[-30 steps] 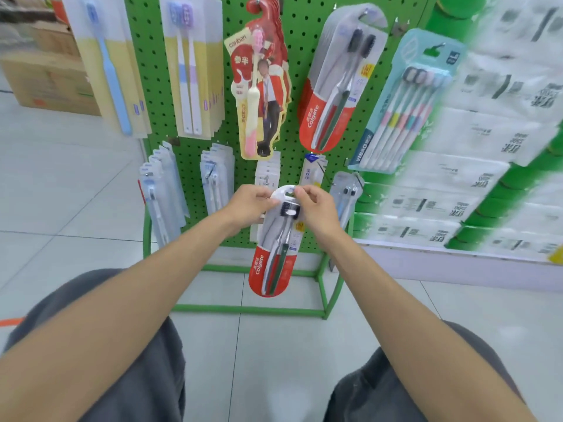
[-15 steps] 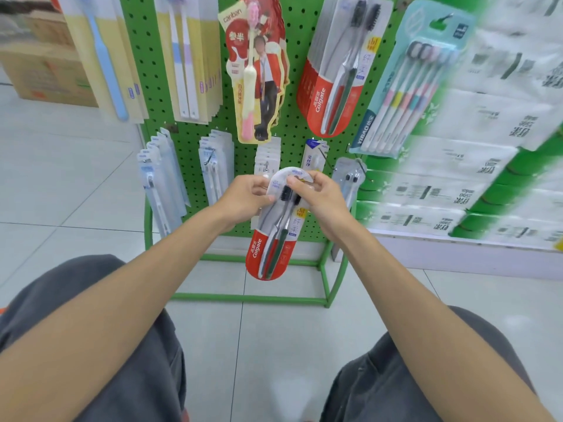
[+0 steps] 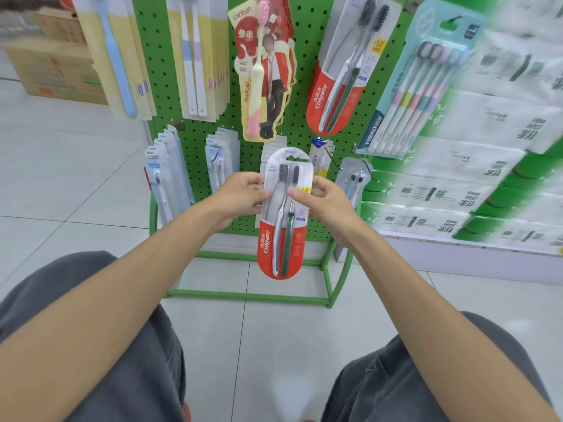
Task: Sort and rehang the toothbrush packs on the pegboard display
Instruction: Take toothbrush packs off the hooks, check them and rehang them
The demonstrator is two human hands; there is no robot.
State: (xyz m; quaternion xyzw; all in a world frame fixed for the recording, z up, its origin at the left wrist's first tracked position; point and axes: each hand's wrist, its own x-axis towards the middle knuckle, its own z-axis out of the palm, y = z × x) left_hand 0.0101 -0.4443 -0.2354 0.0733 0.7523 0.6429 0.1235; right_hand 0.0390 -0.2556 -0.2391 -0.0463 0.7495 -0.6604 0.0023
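Holding the Colgate pack (image 3: 281, 242), left hand (image 3: 240, 197) and right hand (image 3: 324, 204) now grip lower down.

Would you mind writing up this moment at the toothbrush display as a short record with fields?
setting: green pegboard on a floor stand, tiled floor
held item: Colgate twin pack, upright, red end down, off the pegs
left hand: grips the pack's left edge
right hand: pinches the right edge, thumb on the front
matching stock: hanging Colgate packs, upper row
neighbours: canban pack to their left, multi-brush pack to their right
status: pack not yet hung
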